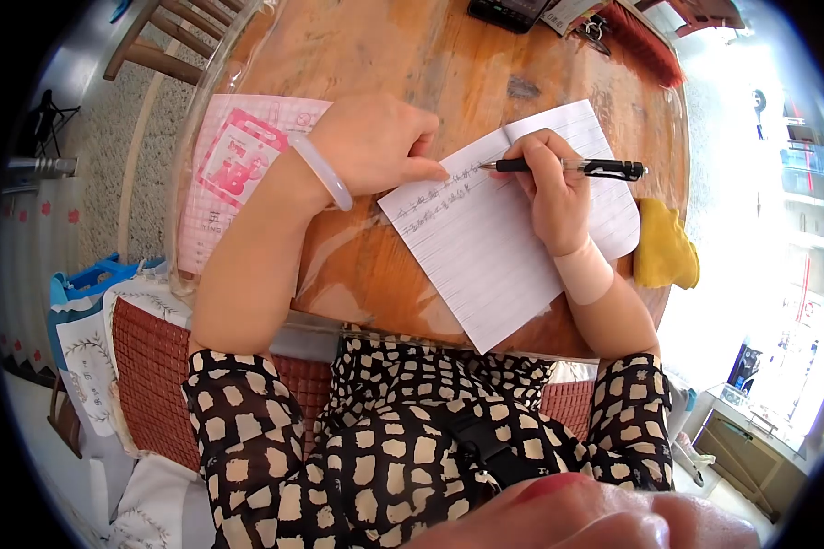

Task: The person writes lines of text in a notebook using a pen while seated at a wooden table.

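Note:
My right hand [551, 188] grips a black pen [618, 169] with a clear middle section, its tip on a sheet of lined paper [508, 274]. Two rows of handwriting run across the upper left of the sheet, which lies at a slant. Curled into a loose fist, my left hand [380, 142] rests on the wooden table [366, 284], with its thumb at the paper's left edge. Nothing shows in its fingers, though the palm side is hidden. A pale bangle [320, 172] circles the left wrist. Partly under that forearm lies a pink printed notebook [238, 160].
Beside the paper on the right is a yellow cloth [666, 245]. A dark device [511, 13], keys [593, 32] and a red-bristled brush [639, 41] lie at the far edge. Clear plastic covers the table [339, 55]. A wooden chair [169, 41] stands at upper left.

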A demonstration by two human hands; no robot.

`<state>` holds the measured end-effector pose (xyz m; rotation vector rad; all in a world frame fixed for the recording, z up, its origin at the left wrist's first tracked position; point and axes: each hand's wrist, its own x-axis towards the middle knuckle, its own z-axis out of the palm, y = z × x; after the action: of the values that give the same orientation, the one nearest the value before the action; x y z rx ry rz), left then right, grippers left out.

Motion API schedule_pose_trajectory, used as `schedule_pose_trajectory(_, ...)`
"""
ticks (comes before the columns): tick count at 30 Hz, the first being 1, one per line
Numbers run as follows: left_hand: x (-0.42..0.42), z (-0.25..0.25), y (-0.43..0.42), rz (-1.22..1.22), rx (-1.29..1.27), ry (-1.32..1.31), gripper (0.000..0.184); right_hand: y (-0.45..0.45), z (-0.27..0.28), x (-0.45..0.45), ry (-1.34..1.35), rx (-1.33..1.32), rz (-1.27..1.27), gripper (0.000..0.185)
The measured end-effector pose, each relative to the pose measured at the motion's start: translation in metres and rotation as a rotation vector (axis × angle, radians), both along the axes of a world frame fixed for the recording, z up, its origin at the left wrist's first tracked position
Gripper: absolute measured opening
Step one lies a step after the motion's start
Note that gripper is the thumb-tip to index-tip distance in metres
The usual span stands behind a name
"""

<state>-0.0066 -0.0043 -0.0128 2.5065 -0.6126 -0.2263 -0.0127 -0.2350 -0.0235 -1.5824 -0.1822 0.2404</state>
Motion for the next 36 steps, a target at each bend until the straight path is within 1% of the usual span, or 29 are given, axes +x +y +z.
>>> schedule_pose_trajectory(1,0.000,0.001,0.000,-0.002,0.011,0.007,0.034,0.001,-0.002,0.000,0.023,0.047,-0.021,0.021)
schedule_pose_trajectory(10,0.004,-0.004,0.000,-0.018,-0.005,0.020,0.035,0.006,-0.004,-0.003,0.040,0.073,-0.097,0.020)
schedule_pose_trajectory(16,0.004,-0.004,-0.001,-0.012,0.003,0.022,0.035,0.013,0.001,-0.005,0.091,0.122,-0.200,0.022)
schedule_pose_trajectory(19,0.005,0.005,-0.002,-0.017,0.098,0.128,0.037,0.012,-0.002,-0.004,0.074,0.208,-0.175,0.022)
schedule_pose_trajectory(22,0.005,0.005,-0.002,-0.016,0.104,0.117,0.036,0.006,-0.008,-0.001,0.056,0.141,-0.131,0.022)
schedule_pose_trajectory(25,0.004,0.006,-0.001,-0.010,0.084,0.113,0.036,0.008,-0.002,-0.001,0.100,0.161,-0.143,0.021)
schedule_pose_trajectory(28,0.003,0.007,-0.001,0.000,0.067,0.122,0.035,0.007,-0.001,0.002,0.092,0.201,-0.117,0.023)
schedule_pose_trajectory(34,0.002,0.006,-0.001,0.006,0.084,0.125,0.035,-0.001,-0.002,0.015,0.198,0.211,-0.026,0.025)
schedule_pose_trajectory(36,0.000,0.003,0.000,0.009,0.033,0.066,0.034,-0.002,-0.005,0.015,0.183,0.261,0.000,0.025)
